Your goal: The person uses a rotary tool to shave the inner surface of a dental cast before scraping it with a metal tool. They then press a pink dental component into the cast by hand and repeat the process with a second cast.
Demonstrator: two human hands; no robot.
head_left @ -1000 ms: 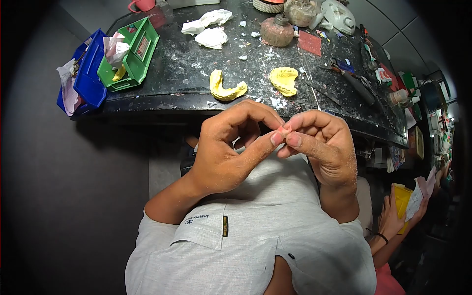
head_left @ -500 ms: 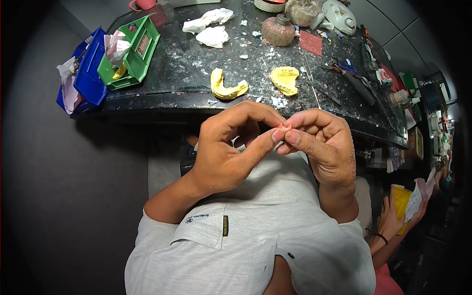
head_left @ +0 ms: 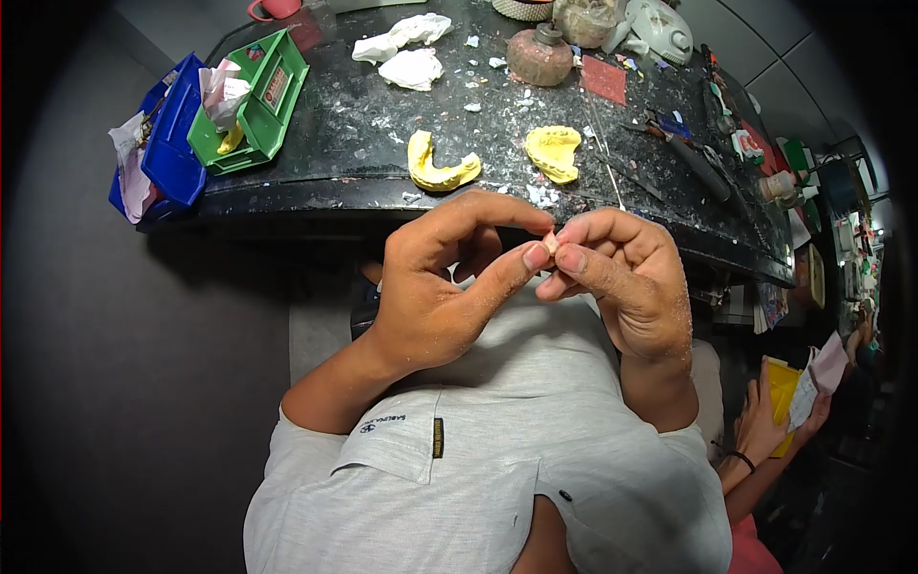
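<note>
Between the fingertips of both hands is a small pinkish-white piece [head_left: 551, 243], held in front of the table's near edge. My left hand [head_left: 445, 277] pinches it from the left with thumb and index finger. From the other side my right hand [head_left: 622, 273], dusty with pale powder, pinches it too, its remaining fingers curled. Just beyond the hands, a yellow U-shaped dental cast [head_left: 438, 170] and a second, fuller yellow cast [head_left: 554, 154] lie on the black table [head_left: 335, 143].
Green bin [head_left: 258, 129] and blue bin [head_left: 177, 148] stand at the left. White crumpled material [head_left: 411, 69], a pinkish jar [head_left: 538, 57] and a red square [head_left: 603, 80] lie farther back. Tools including a dark-handled one [head_left: 703, 170] are right. Another person's hands [head_left: 765, 421] hold a yellow tray.
The small piece has been turned between my fingertips and shows a paler side. Both hands stay nearly in place. The other person's papers have shifted slightly.
</note>
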